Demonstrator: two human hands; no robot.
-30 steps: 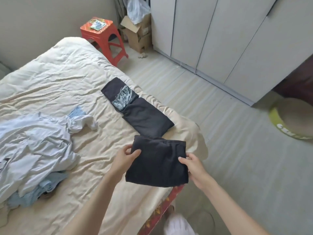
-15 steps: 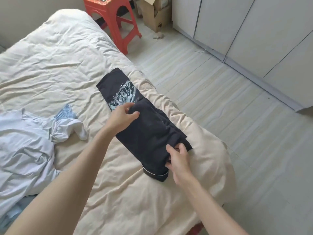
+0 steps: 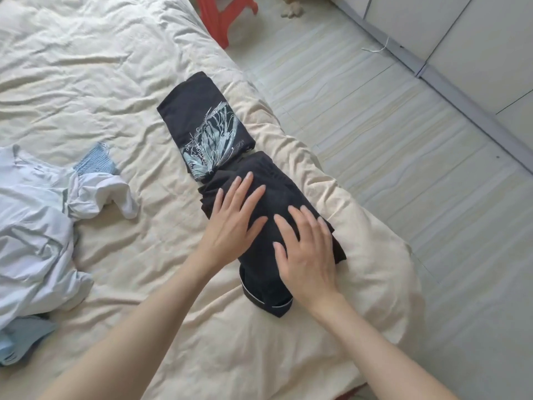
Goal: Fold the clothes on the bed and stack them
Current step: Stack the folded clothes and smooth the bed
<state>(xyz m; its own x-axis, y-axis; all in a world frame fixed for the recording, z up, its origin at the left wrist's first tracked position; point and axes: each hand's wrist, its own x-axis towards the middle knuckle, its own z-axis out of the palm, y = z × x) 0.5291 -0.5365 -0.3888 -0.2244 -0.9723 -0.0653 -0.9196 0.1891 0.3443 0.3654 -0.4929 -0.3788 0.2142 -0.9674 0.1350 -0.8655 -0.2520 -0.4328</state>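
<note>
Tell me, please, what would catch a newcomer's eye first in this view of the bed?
Two bare hands, the left hand and the right hand, press flat on a folded black garment near the bed's right edge. Just beyond it lies a folded black shirt with a pale butterfly print. A rumpled heap of light blue clothes sprawls at the left.

Both hands, left hand (image 3: 230, 226) and right hand (image 3: 305, 255), lie flat on the folded stack (image 3: 277, 197) at the bed's (image 3: 144, 67) right edge; a printed folded shirt (image 3: 202, 122) sits just behind, unfolded clothes (image 3: 37, 226) left.
</note>
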